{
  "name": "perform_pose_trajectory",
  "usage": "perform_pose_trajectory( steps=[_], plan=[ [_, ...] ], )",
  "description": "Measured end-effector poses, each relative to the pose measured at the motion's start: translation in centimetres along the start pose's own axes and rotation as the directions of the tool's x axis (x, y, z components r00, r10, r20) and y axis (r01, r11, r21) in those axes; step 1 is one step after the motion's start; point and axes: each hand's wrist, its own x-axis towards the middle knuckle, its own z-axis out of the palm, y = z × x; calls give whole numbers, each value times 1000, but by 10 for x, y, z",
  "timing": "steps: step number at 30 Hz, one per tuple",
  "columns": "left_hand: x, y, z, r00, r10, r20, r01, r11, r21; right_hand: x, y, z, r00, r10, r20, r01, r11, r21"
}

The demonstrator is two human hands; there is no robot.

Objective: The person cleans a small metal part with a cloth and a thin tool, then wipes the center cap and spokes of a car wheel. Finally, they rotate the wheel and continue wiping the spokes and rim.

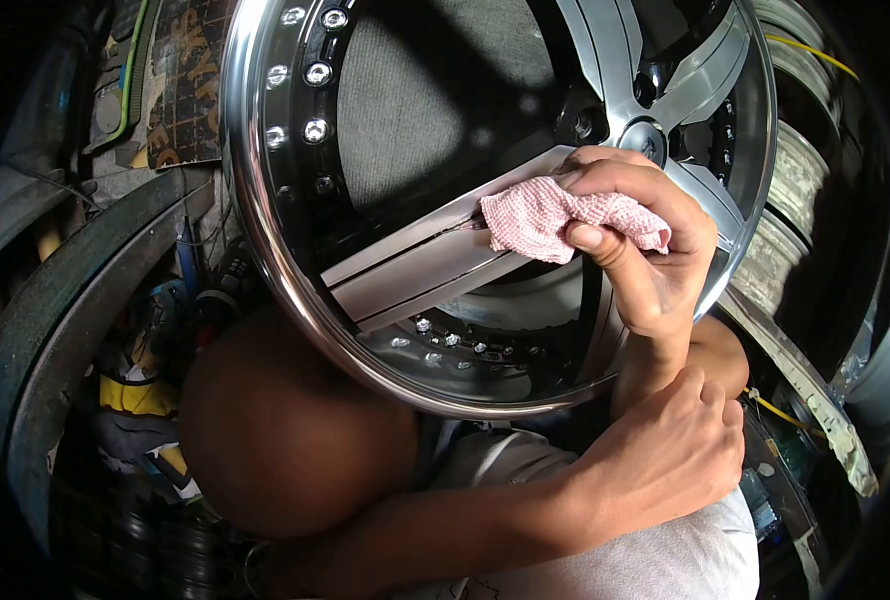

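Observation:
A shiny multi-spoke wheel rim (250, 190) with a polished lip and rows of bolts stands tilted before me. My right hand (655, 235) pinches a crumpled pink cloth (530, 220) between thumb and fingers. The cloth touches a silver spoke (425, 265), just below the hub cap (642, 140). Below it, my left hand (670, 445) is a closed fist laid across in front of my right forearm. Its fingertips are turned away, so I cannot see whether anything is inside.
My bare knee (295, 430) is against the rim's lower left, and light grey shorts (655, 560) cover my lap. Several worn rims (790, 180) are stacked at the right. A dark curved band (60, 290) and a printed cardboard piece (185, 85) are at the left.

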Motion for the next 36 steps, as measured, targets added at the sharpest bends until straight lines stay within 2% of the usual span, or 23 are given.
perform_pose_trajectory(
  steps=[5,11,16,22,26,29,32,36],
  plan=[
    [0,0,-2,997,53,51,-59,991,124,2,-1,0,1000,-13,18,13,1000,-10],
    [1,-1,-5,999,6,51,-7,1000,17,2,1,0,1000,-18,12,18,1000,-3],
    [0,0,0,993,69,97,-85,981,173,-4,0,-1,999,20,-25,-21,999,-27],
    [1,-1,-2,998,31,53,-35,997,69,-7,1,-1,999,13,-43,-14,999,-34],
    [0,0,0,993,74,90,-89,981,173,-10,3,-2,999,11,-51,-13,999,-34],
    [0,-3,-6,994,108,9,-108,972,207,-11,3,-2,999,10,-53,-12,1000,-28],
    [2,-2,-4,995,88,44,-95,976,195,-12,4,-1,998,15,-61,-16,1000,-21],
    [2,-1,0,999,28,37,-31,996,78,-13,5,-2,997,28,-68,-28,1000,3]
  ],
)
